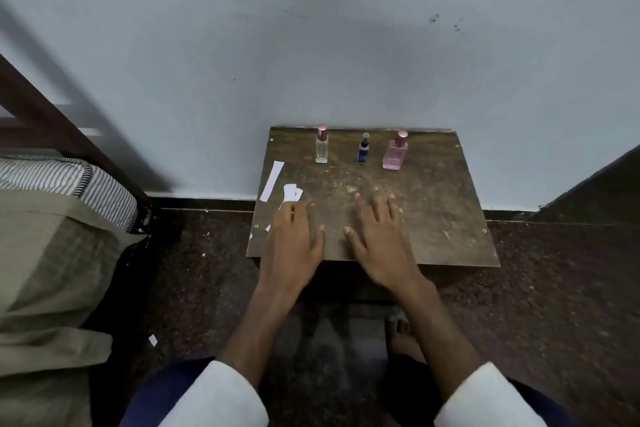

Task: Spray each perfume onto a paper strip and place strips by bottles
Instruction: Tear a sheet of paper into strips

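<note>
Head view showed three bottles (360, 148) along the table's (433, 218) far edge at frame centre, paper strips (281, 185) near its left edge, left hand (294, 239) flat touching them, right hand (379, 239) spread flat, bare tabletop between.

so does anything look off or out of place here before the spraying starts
Mostly tidy: the three bottles, clear, blue and pink, stand upright in a row. The odd bit is paper: one scrap lies on the floor, and a long strip overhangs the table at its left edge.
</note>
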Action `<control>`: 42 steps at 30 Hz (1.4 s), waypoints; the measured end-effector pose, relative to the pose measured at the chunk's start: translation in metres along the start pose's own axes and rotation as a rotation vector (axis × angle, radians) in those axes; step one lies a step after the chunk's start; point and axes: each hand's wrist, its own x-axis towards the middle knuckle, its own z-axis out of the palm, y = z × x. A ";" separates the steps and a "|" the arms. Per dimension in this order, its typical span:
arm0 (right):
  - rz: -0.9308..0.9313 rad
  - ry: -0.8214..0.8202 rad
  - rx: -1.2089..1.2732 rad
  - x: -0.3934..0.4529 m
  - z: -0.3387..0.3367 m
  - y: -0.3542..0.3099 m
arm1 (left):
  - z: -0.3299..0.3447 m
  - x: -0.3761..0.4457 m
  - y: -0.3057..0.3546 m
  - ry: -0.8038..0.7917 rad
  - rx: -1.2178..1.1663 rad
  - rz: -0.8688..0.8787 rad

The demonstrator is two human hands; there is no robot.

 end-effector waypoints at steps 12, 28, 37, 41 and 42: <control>-0.096 0.068 0.231 0.023 0.019 -0.053 | -0.004 0.051 -0.049 0.038 0.100 -0.240; -0.074 0.039 0.300 0.036 0.033 -0.063 | -0.011 0.051 -0.045 0.037 0.181 -0.320; -0.028 0.167 0.540 0.043 0.033 -0.061 | -0.018 0.052 -0.044 0.122 0.138 -0.324; 0.130 0.110 0.869 0.048 0.035 -0.063 | -0.024 0.049 -0.041 0.189 0.102 -0.303; 0.169 0.069 0.959 0.049 0.035 -0.063 | -0.025 0.047 -0.040 0.210 0.101 -0.286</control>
